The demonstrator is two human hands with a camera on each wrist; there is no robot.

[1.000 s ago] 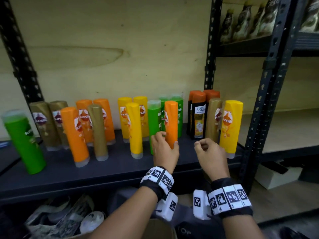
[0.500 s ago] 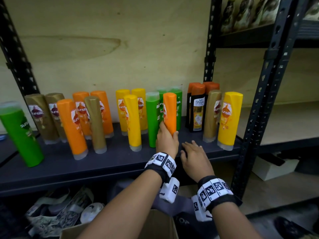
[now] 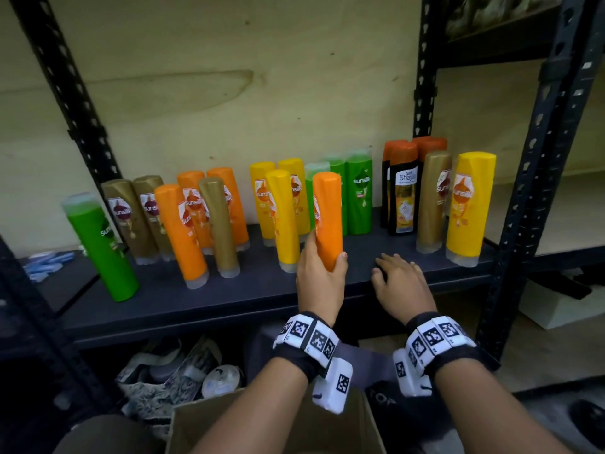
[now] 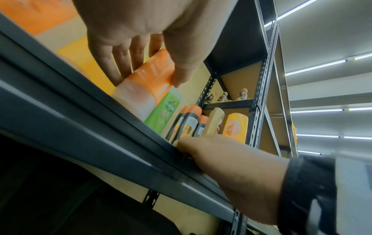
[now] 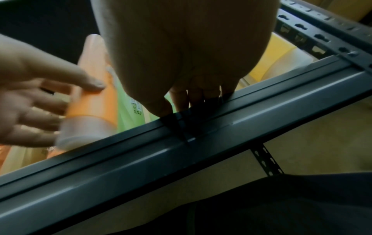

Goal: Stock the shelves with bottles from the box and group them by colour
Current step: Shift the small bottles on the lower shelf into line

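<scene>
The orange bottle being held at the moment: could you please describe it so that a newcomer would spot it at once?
On the dark shelf, look near the front edge, just right of centre. The orange bottle stands cap-down before the green bottles, apart from the other orange ones further left. It alone is gripped by the left hand.

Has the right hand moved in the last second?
Yes. The right hand has dropped from mid-air beside the yellow bottle and opened flat onto the shelf.

Right hand [image 3: 401, 283] now flat on shelf [image 3: 229, 299].
</scene>
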